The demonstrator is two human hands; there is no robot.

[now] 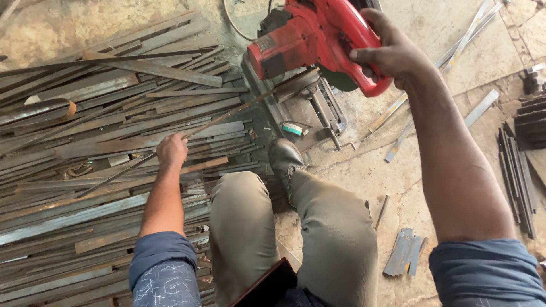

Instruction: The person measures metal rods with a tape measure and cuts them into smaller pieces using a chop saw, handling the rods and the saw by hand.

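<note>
My right hand grips the handle of a red chop saw that stands on the concrete floor at the top centre. My left hand is closed around a long thin metal rod that slants up to the right and reaches the saw's vise. The rod's lower end trails left over the pile of bars. My knees and one black shoe are in the middle, the shoe next to the saw's base.
A big pile of flat steel bars covers the floor on the left. Cut short pieces lie at the lower right, more strips at the top right, and dark stacked bars at the right edge.
</note>
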